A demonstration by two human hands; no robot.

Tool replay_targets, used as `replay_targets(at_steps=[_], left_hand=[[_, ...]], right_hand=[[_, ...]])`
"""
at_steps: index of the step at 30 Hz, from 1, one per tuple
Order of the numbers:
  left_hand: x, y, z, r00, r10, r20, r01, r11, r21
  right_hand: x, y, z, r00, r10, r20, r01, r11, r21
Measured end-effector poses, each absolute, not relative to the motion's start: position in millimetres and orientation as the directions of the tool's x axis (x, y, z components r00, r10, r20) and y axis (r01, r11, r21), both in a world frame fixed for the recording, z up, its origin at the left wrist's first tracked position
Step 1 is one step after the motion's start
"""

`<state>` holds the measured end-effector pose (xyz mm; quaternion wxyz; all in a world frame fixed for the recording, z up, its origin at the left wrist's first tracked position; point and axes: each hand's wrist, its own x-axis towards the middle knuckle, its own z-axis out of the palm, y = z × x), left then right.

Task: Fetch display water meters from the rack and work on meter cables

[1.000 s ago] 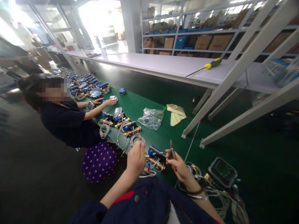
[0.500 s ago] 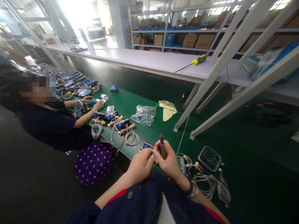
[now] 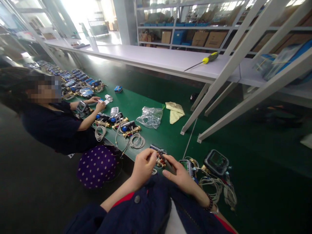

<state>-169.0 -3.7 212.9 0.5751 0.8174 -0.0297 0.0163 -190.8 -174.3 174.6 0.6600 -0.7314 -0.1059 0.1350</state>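
Note:
Held in my right hand (image 3: 180, 175) is a dark, slim hand tool (image 3: 168, 164), its tip slanting up and left toward my other hand. The fingers of my left hand (image 3: 145, 165) are pinched together at that tip, on something too small to make out. Just beyond both hands lies a brass-fitted meter (image 3: 158, 149), partly covered by them. To the right sit a meter with a clear cover (image 3: 186, 165) and a larger dark-faced meter (image 3: 216, 162), with coiled pale cables (image 3: 214, 191) beside them.
Brass meters with cables (image 3: 131, 130), a clear plastic bag (image 3: 151, 117) and a yellow cloth (image 3: 175, 112) lie on the green table (image 3: 136, 100). A person (image 3: 53, 126) works at the left near a purple dotted stool (image 3: 97, 167). A screwdriver (image 3: 207, 59) rests on the white shelf (image 3: 146, 58).
The tool has tilted from upright to a leftward slant. My left hand has risen slightly and turned, and my right hand has opened out to the right around the tool.

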Motion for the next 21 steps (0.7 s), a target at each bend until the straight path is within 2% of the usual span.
replay_targets(at_steps=[6,14,18,21], left_hand=[[-171.5,-3.5,211.5,0.988,-0.086,0.127,-0.152,-0.420,0.895],[-172.3,-1.8,208.7,0.991,-0.101,0.083,-0.120,-0.443,0.889],[-171.2,-0.8,201.4,0.992,-0.126,0.031,-0.087,-0.467,0.880],[-165.4,1.0,182.3,0.990,-0.141,-0.024,-0.061,-0.567,0.822]], right_hand=[[-190.1,-172.1,174.3,0.942,0.327,-0.070,-0.040,-0.098,-0.994],[-191.6,-169.1,179.5,0.935,0.342,-0.091,-0.050,-0.129,-0.990],[-197.4,-161.2,169.1,0.967,0.232,-0.106,-0.065,-0.181,-0.981],[-200.3,-166.3,151.8,0.993,0.060,-0.102,-0.082,-0.276,-0.958]])
